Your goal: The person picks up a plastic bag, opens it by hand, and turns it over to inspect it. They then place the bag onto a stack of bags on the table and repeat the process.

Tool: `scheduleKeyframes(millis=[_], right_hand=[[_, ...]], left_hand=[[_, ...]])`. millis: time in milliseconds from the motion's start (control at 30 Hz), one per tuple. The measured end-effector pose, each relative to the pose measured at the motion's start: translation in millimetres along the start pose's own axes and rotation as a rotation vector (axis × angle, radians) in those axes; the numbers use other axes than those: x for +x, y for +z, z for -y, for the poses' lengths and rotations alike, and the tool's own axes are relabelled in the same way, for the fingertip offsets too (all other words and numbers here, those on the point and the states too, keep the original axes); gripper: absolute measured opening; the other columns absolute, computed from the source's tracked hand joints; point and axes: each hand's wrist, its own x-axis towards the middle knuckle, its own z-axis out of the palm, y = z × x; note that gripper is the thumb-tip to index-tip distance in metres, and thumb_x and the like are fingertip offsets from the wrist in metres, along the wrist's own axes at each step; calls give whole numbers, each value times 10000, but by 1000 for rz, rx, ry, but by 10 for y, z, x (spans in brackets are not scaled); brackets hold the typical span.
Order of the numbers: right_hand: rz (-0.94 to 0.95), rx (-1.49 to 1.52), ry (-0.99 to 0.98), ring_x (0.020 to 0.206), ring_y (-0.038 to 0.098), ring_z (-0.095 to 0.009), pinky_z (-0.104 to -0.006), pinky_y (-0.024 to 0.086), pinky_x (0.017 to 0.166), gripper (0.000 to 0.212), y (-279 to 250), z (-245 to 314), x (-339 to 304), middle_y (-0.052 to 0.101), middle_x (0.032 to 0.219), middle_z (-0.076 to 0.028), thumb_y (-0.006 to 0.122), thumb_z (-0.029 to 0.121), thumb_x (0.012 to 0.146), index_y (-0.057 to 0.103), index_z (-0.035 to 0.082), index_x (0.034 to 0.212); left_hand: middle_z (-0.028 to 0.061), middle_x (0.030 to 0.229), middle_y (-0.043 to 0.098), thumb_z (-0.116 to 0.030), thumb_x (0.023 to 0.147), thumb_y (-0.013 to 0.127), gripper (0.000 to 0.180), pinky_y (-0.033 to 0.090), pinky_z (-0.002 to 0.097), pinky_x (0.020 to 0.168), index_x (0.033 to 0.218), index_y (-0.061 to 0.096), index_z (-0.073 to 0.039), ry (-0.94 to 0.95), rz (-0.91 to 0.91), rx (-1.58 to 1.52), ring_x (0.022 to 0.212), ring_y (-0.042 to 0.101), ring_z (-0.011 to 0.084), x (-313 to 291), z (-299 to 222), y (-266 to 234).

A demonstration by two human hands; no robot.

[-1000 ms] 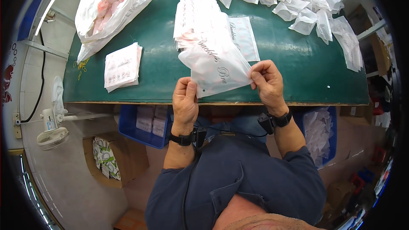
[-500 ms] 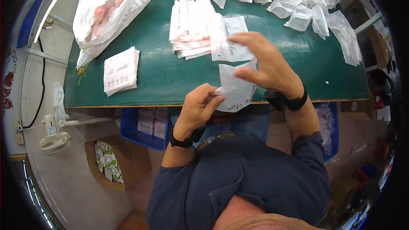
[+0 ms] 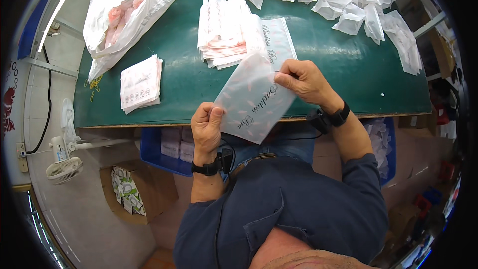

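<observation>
A frosted plastic bag [image 3: 254, 102] with pink specks and dark lettering is stretched out between my hands at the table's front edge. My left hand [image 3: 206, 122] pinches one edge of it between thumb and fingers. At the opposite edge, my right hand [image 3: 301, 82] grips the bag with curled fingers. Just beyond lies another printed frosted bag [image 3: 283, 35], partly covered by the held one. Beside that bag rises a stack of white and pink folded packets [image 3: 221, 32]. Whether anything is inside the held bag, I cannot tell.
The green table [image 3: 184, 85] carries a smaller packet pile [image 3: 141, 84] at left. Behind it sits a large white sack [image 3: 129, 10] with pink contents. Frosted bags [image 3: 348, 17] crowd the far right. Below are a blue bin [image 3: 164, 154], a carton [image 3: 159, 189] and a fan [image 3: 64, 167].
The bag, bunched in my left hand before, is now spread flat and tilted. My right hand, open in the air earlier, has come down and closed on its edge. My left hand moved left.
</observation>
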Motion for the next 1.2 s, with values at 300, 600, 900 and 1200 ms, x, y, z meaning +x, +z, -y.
scheduleKeyframes(millis=[300,600,900,1200], right_hand=[[81,-234,-121,686,518,-58,-236,441,616,233,60,58,-20,617,726,15,730,204,941,640,11,844],[-149,361,73,646,523,-43,-230,421,557,180,419,-381,-211,579,698,46,699,185,968,623,22,979],[51,96,306,655,526,-36,-200,417,580,147,396,-157,-115,590,788,31,667,163,983,619,24,975],[162,231,241,612,554,-62,-213,457,579,159,1116,-89,312,621,763,-12,632,166,990,632,8,991]], left_hand=[[-48,809,592,-290,1002,658,284,428,234,666,953,628,-11,56,158,372,748,510,66,364,-299,238],[-48,751,559,-254,1029,615,251,397,204,606,902,616,-38,185,-126,-3,686,462,36,306,19,231],[-61,784,562,-222,1037,601,228,338,178,587,905,632,-39,38,-171,40,663,422,17,192,-66,-124],[-60,744,572,-191,1017,633,212,372,200,574,897,657,-17,244,-601,62,642,437,30,292,-172,-914]])
